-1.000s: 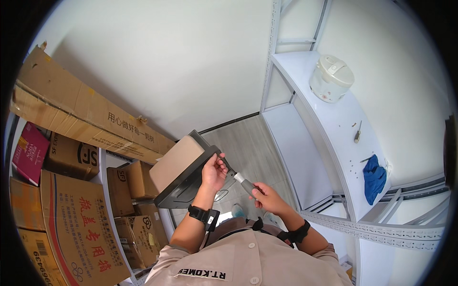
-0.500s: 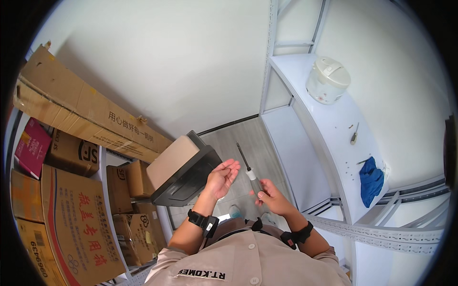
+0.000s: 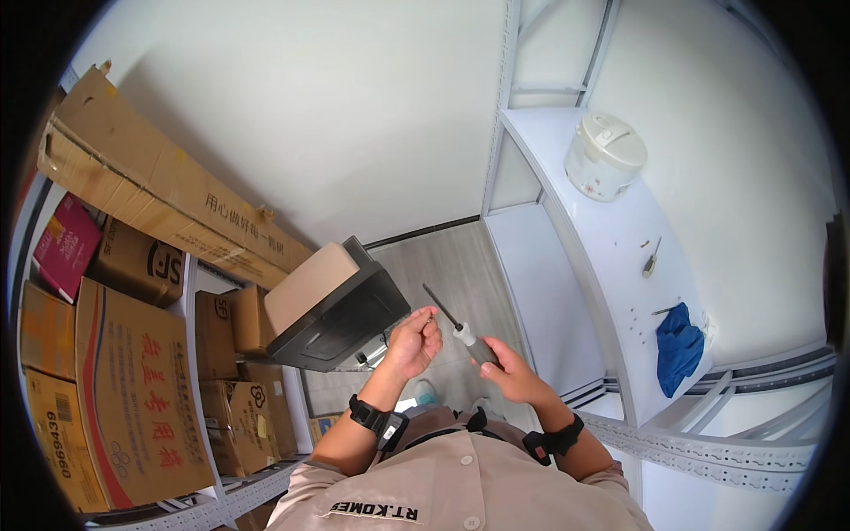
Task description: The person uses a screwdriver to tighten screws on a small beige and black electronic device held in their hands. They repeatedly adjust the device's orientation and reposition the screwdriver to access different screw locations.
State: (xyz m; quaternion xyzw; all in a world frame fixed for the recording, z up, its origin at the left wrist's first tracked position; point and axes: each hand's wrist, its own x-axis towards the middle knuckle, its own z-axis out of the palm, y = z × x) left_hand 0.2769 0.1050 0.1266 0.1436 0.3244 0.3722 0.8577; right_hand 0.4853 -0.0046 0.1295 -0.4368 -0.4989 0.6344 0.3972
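My right hand [image 3: 509,372] is wrapped round the grey handle of a screwdriver [image 3: 464,334], which has a pale collar and a long dark shaft. The shaft tilts up and to the left, its tip just beyond my left hand. My left hand [image 3: 416,343] is closed, thumb and forefinger pinched together. A tiny dark bit shows at those fingertips, too small to name. Close to my left hand, on the left, juts a black panel-like object [image 3: 345,314] with a tan cardboard-coloured block [image 3: 312,285] against it.
Cardboard boxes [image 3: 142,389] fill the left shelving, with a long carton [image 3: 168,186] on top. On the right, a curved white shelf [image 3: 611,257] carries a white rice cooker [image 3: 606,157], a second screwdriver [image 3: 652,261], a blue cloth [image 3: 679,352] and several tiny bits. Grey floor [image 3: 452,261] lies below.
My left hand has gone from half-open to pinched. The screwdriver has tipped further left, bringing its shaft nearer my left fingertips. The view has shifted slightly.
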